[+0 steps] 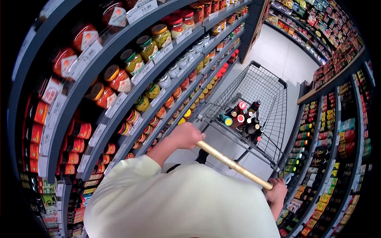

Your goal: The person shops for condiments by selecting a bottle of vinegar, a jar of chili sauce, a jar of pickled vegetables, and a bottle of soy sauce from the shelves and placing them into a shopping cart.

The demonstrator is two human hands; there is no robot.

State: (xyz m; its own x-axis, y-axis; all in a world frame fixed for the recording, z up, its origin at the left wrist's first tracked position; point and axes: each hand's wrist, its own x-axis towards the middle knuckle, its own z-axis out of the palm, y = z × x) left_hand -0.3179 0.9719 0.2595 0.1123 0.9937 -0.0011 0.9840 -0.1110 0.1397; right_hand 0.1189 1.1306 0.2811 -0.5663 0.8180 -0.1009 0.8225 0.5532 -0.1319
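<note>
My left hand (186, 135) is wrapped round the left end of the gold-coloured handlebar (234, 164) of a shopping cart. At the bar's other end, my right hand (276, 189) grips it too, with its fingers partly hidden. The grey wire shopping cart (274, 95) stands ahead of me. Several dark bottles (252, 126) with red, white and black caps are grouped at the near end of its basket. Among them is a round teal-and-yellow lid (226, 120).
Shelves of jars (119, 77) rise close on my left, with price labels along their edges. Shelves of bottles and jars (313, 150) line the right side. Pale floor tiles (274, 47) run between them towards a curved shelf of packets (301, 27) at the far end.
</note>
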